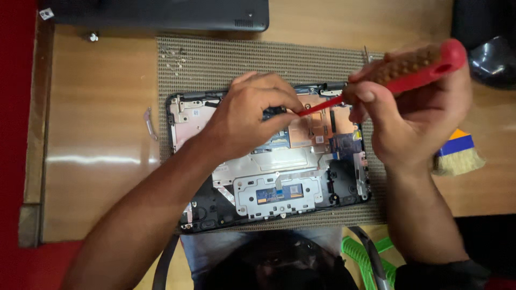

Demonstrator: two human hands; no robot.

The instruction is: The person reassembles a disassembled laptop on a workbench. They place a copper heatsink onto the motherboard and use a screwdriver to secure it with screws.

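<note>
Fingers (279,110) of the left hand (247,118) pinch a small part; the right hand (414,107) grips the screwdriver (408,70), whose tip could slip and gouge the board (317,126).

Left of the opened laptop (269,177), bare desk (97,161) gives wide room, broken only by a small metal bracket (150,123). Behind the laptop lies a dark cover (161,13), with loose screws (174,59) near its left corner. Right of the laptop, a brush (457,156) narrows the way.

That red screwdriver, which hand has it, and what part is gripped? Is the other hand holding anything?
The right hand grips the red screwdriver by its handle. The left hand rests fingertips inside the opened laptop; whether it pinches anything cannot be told.
</note>
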